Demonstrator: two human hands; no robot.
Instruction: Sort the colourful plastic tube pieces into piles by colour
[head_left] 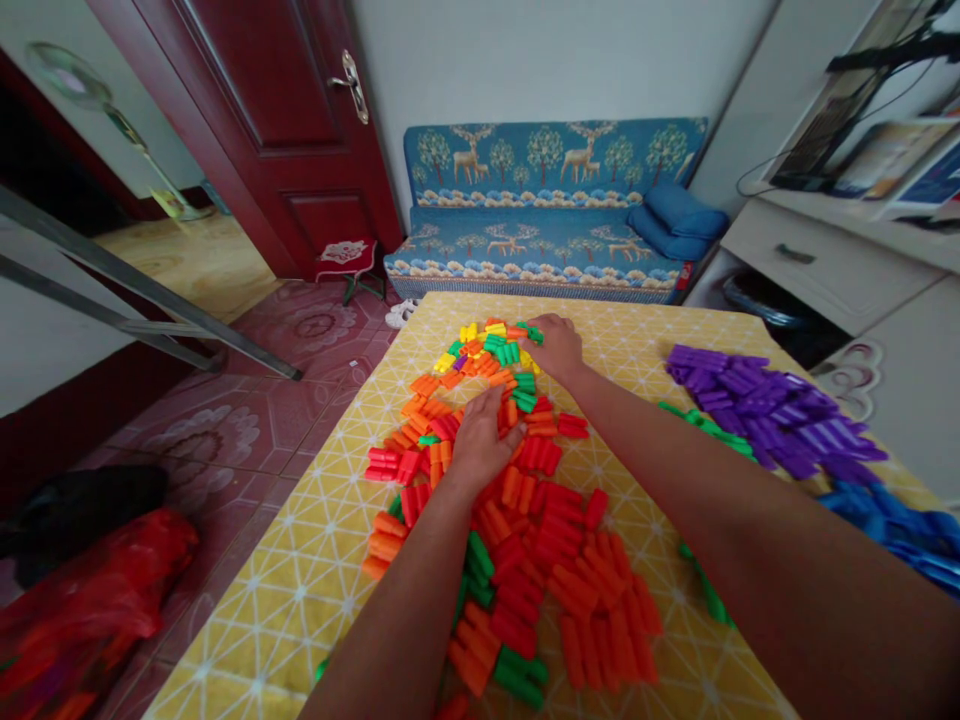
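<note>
My left hand (484,440) lies over the middle of a pile of toy plastic blocks, palm down, its fingers stretched forward and the thumb apart. Red blocks (562,530) and orange blocks (517,488) surround it, with some green blocks (523,392) among them. At the far end of the pile, my right hand (556,348) curls its fingers and thumb around a green block (534,333). Yellow blocks (445,362) and a single purple block (460,363) lie just left of it. My forearms hide part of the pile.
A yellow patterned cloth (300,560) covers the table. Heaps of purple blocks (772,405), blue blocks (892,525) and green blocks (709,428) lie on the right. Beyond the table stands a blue sofa (525,235). A red plastic bag (97,580) is at the lower left.
</note>
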